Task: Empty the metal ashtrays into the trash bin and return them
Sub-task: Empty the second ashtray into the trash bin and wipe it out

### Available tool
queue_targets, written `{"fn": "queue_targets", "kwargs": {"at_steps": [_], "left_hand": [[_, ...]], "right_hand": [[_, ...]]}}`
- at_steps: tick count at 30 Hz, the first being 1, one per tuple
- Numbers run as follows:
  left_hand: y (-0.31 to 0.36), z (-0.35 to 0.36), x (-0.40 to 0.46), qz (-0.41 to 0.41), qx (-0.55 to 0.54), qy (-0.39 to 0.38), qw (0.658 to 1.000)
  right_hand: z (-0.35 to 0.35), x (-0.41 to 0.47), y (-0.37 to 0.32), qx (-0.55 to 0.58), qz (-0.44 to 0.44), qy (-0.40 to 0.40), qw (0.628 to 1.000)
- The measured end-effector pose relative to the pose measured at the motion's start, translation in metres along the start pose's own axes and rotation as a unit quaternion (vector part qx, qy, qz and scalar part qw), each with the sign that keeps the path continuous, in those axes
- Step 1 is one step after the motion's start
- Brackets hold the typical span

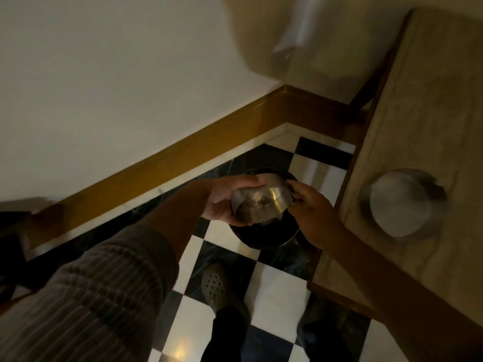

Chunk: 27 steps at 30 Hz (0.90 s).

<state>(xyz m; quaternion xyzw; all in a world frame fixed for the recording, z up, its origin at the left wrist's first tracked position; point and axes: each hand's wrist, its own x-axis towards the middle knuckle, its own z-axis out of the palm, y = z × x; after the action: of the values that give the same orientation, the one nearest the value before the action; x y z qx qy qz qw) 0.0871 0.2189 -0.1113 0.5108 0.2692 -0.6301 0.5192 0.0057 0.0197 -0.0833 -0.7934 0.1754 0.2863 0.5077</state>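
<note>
Dim corner of a room, seen from a head-worn camera looking down: black-and-white checkered floor (277, 283), pale wall with a brown wooden baseboard (167, 163), marble-topped table (423, 121) along the right edge. Left hand (227, 198) reaching out of a ribbed grey sleeve (94, 296), fingers curled around the near side of a metal ashtray (261, 202), thumb along its upper rim. Ashtray tipped on its side, shiny underside facing the camera, held directly above a round dark trash bin (264, 233) standing on the floor tiles. Right hand (311, 207) at the ashtray's far edge, fingertips pinched lightly on the rim, palm partly open. Second metal ashtray (402, 202), blurred, resting on the tabletop just right of the hands. Grey perforated clog (219, 286) on the floor below the bin.
</note>
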Motion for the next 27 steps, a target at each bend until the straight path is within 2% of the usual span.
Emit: {"fn": "queue_targets", "kwargs": {"at_steps": [5, 8, 10, 12, 13, 14, 17, 20, 21, 23, 25, 27], "left_hand": [[0.001, 0.016, 0.007, 0.033, 0.041, 0.035, 0.998], [-0.001, 0.026, 0.012, 0.099, 0.156, 0.056, 0.981], [-0.005, 0.032, 0.014, 0.166, 0.285, 0.129, 0.935], [-0.014, 0.035, 0.012, 0.245, 0.425, 0.221, 0.843], [-0.019, 0.035, 0.011, 0.280, 0.475, 0.242, 0.798], [-0.026, 0.035, 0.009, 0.304, 0.506, 0.249, 0.768], [-0.043, 0.033, 0.014, 0.361, 0.519, 0.248, 0.734], [-0.054, 0.035, 0.028, 0.430, 0.505, 0.252, 0.704], [-0.056, 0.035, 0.032, 0.459, 0.505, 0.255, 0.685], [-0.054, 0.037, 0.037, 0.506, 0.512, 0.257, 0.646], [-0.048, 0.036, 0.035, 0.511, 0.532, 0.240, 0.632], [-0.046, 0.029, 0.030, 0.505, 0.545, 0.229, 0.629]], "right_hand": [[-0.004, -0.003, 0.011, 0.050, -0.028, -0.004, 0.998], [-0.010, -0.005, 0.016, 0.051, -0.045, -0.020, 0.997], [-0.014, -0.009, 0.017, -0.019, -0.066, -0.035, 0.997], [-0.015, -0.015, 0.015, -0.098, -0.110, -0.040, 0.988], [-0.014, -0.018, 0.014, -0.143, -0.150, -0.026, 0.978], [-0.015, -0.021, 0.013, -0.185, -0.195, -0.002, 0.963], [-0.021, -0.025, 0.015, -0.248, -0.306, 0.060, 0.917], [-0.028, -0.030, 0.016, -0.307, -0.352, 0.101, 0.878], [-0.028, -0.031, 0.020, -0.343, -0.352, 0.084, 0.867], [-0.027, -0.027, 0.030, -0.444, -0.335, -0.004, 0.831], [-0.027, -0.023, 0.040, -0.504, -0.320, -0.063, 0.800], [-0.033, -0.026, 0.039, -0.500, -0.342, -0.034, 0.795]]}}
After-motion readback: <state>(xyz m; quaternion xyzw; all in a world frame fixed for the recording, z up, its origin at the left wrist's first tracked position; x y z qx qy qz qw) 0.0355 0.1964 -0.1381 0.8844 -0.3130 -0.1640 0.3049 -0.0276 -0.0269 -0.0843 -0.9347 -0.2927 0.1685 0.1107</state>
